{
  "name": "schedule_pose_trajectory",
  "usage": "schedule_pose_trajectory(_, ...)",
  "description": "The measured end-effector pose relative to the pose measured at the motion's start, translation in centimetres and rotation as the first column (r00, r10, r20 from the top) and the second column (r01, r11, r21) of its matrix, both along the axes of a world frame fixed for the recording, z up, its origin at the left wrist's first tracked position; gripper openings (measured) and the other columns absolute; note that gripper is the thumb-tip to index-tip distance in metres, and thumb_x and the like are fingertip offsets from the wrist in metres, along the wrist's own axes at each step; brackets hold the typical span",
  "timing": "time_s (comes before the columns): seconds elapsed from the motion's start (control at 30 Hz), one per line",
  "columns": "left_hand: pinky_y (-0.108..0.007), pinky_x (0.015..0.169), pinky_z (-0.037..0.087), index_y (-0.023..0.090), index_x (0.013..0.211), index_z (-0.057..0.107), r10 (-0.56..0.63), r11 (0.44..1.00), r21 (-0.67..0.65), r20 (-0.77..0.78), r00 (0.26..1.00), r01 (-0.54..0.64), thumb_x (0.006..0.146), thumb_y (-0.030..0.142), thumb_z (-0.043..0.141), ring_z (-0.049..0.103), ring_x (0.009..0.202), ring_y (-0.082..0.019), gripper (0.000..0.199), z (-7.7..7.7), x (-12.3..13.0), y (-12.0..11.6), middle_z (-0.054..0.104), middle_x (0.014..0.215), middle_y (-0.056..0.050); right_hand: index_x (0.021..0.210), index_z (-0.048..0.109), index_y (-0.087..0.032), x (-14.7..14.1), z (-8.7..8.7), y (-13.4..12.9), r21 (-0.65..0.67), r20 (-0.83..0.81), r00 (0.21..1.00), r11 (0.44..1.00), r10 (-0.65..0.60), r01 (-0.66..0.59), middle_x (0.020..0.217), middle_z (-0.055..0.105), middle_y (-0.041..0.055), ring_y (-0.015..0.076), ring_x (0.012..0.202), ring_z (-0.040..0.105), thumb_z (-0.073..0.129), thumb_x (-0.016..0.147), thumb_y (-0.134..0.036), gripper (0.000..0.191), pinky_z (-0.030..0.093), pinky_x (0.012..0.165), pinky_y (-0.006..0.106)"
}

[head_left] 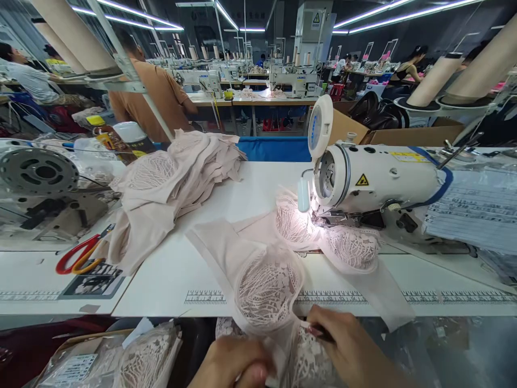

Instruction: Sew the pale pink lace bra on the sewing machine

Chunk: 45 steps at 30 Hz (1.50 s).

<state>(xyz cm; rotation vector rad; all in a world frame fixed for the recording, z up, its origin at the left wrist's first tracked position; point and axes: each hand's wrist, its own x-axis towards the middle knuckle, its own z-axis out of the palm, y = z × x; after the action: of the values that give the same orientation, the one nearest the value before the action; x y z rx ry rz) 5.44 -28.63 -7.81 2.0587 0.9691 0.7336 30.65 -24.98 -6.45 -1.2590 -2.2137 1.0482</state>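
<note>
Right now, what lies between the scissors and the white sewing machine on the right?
Rightward in the head view: the beige garment pile, a stretch of white tabletop, then a lit lace cup.

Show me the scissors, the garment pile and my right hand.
Scissors (pixel 89 243): head view, on the red handle.
Garment pile (pixel 177 170): head view, on its middle folds.
Right hand (pixel 346 340): head view, back of the hand.

Two hands, one left hand (pixel 238 362) and one right hand (pixel 343 345). At least two lace garments (pixel 269 285): one at the right machine, showing two cups, and one nearer, at the hands. Two near sewing machines (pixel 375 175), one left, one right. Four large thread cones (pixel 434 81), two each side. Two capped bottles (pixel 133 139). One pair of scissors (pixel 98 240). The stacked pieces (pixel 189 172) at left overlap too much to count.
</note>
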Motion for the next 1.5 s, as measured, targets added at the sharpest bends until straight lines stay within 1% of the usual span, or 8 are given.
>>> schedule_pose_trajectory(0.1,-0.038,0.099,0.053,0.019,0.118,0.068,0.074,0.905,0.425,-0.207,0.976,0.022,0.103,0.017,0.045,0.062,0.119,-0.026,0.027,1.4,2.1,2.0,0.064,0.132,-0.015,0.076,0.053,-0.022,1.1,0.2,-1.6,0.03,-0.007,0.991,0.99,0.137,-0.136,0.065,0.059,-0.0017,0.0128,0.056,0.053,0.051,0.086,-0.018,0.011,0.037,0.057,0.022)
schedule_pose_trajectory(0.2,-0.055,0.125,0.022,0.018,0.095,0.074,-0.154,0.854,0.407,-0.397,0.905,0.324,0.096,0.019,0.064,0.031,0.15,-0.035,0.01,3.0,3.5,3.4,0.039,0.161,-0.009,0.074,0.058,-0.023,2.3,1.1,-2.7,0.021,0.017,0.977,0.976,0.215,-0.215,0.068,0.065,-0.001,0.0146,0.061,0.061,0.054,0.088,-0.02,0.014,0.042,0.064,0.024)
schedule_pose_trajectory(0.33,-0.045,0.12,0.03,0.019,0.088,0.072,-0.421,0.884,0.121,-0.208,0.883,0.451,0.094,0.031,0.07,0.057,0.129,-0.027,0.013,3.4,2.7,4.1,0.066,0.133,-0.007,0.072,0.057,-0.023,4.1,2.3,-3.1,-0.081,-0.007,0.973,0.969,0.232,-0.231,0.068,0.066,-0.0001,0.0155,0.064,0.062,0.051,0.09,-0.021,0.019,0.042,0.065,0.025)
schedule_pose_trajectory(0.43,-0.028,0.077,0.047,0.017,0.075,0.062,-0.444,0.884,-0.17,-0.016,0.896,0.435,0.099,0.026,0.06,0.061,0.074,-0.015,0.026,2.0,1.5,4.3,0.066,0.076,-0.002,0.068,0.053,-0.021,4.8,2.3,-2.8,-0.167,-0.04,0.981,0.967,0.19,-0.194,0.066,0.059,-0.0013,0.0134,0.061,0.053,0.055,0.096,-0.035,0.031,0.036,0.061,0.025)
schedule_pose_trajectory(0.67,-0.024,0.055,0.023,0.017,0.062,0.042,0.037,0.705,-0.68,0.317,0.948,0.2,0.088,0.062,0.066,0.031,0.06,-0.009,0.058,-0.7,1.6,2.8,0.036,0.062,0.005,0.067,0.048,-0.02,5.7,-1.4,-1.3,-0.537,-0.374,0.924,0.795,0.078,-0.284,0.07,0.046,-0.002,0.0118,0.061,0.037,0.06,0.082,-0.079,0.062,0.025,0.056,0.027)
schedule_pose_trajectory(0.87,-0.022,0.048,0.014,0.017,0.057,0.038,0.48,0.5,-0.831,0.502,0.719,0.246,0.072,0.061,0.084,0.02,0.05,-0.004,0.065,-2.5,3.7,0.9,0.03,0.055,0.009,0.055,0.031,-0.022,4.6,-4.2,-1.7,-0.651,-0.615,0.752,0.69,-0.236,-0.316,0.054,0.026,-0.0071,0.0086,0.051,0.022,0.069,0.084,-0.065,0.065,0.015,0.051,0.027)
schedule_pose_trajectory(1.13,-0.019,0.042,0.023,0.019,0.059,0.042,0.536,0.362,-0.839,0.545,0.645,0.407,0.064,0.056,0.091,0.026,0.039,-0.003,0.062,-2.9,4.7,0.8,0.036,0.046,0.01,0.055,0.029,-0.023,3.7,-5.5,-2.6,-0.643,-0.722,0.608,0.646,-0.331,-0.412,0.045,0.022,-0.0104,0.0055,0.041,0.014,0.072,0.082,-0.065,0.067,0.014,0.043,0.026)
schedule_pose_trajectory(1.5,-0.021,0.044,0.018,0.017,0.058,0.042,0.479,0.406,-0.808,0.586,0.653,0.427,0.07,0.054,0.088,0.023,0.043,-0.002,0.061,-3.1,4.3,0.8,0.033,0.049,0.01,0.056,0.034,-0.024,5.9,-6.8,-1.8,-0.576,-0.694,0.696,0.721,-0.183,-0.385,0.049,0.025,-0.0094,0.0072,0.044,0.017,0.074,0.075,-0.072,0.066,0.015,0.047,0.029)
